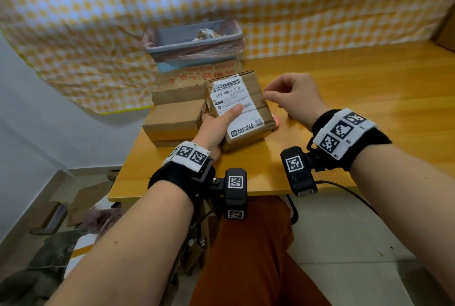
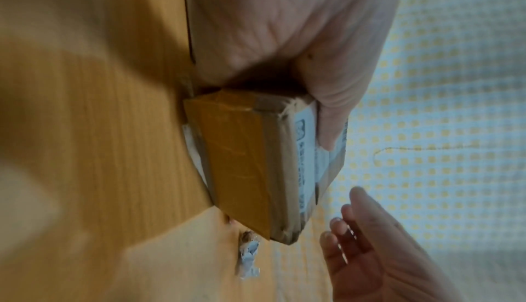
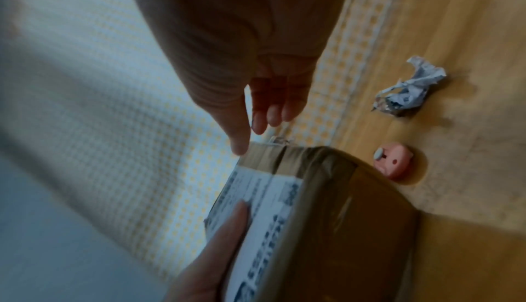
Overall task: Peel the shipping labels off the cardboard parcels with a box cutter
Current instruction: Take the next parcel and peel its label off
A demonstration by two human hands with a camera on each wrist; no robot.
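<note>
Holding the brown taped cardboard parcel (image 1: 240, 111) tilted at frame centre, the left hand (image 1: 216, 125) clamps its thumb on the white shipping label (image 1: 236, 103); the right hand (image 1: 295, 98), fingers loosely curled and empty, should first fetch the small pink round cutter (image 3: 394, 164) from the wooden tabletop (image 1: 344, 88).

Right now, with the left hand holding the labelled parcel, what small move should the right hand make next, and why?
Probably pick up the pink cutter lying just right of the parcel. The right hand hovers empty near the label, which is still fully stuck down, while the left hand steadies the parcel with its thumb.
</note>
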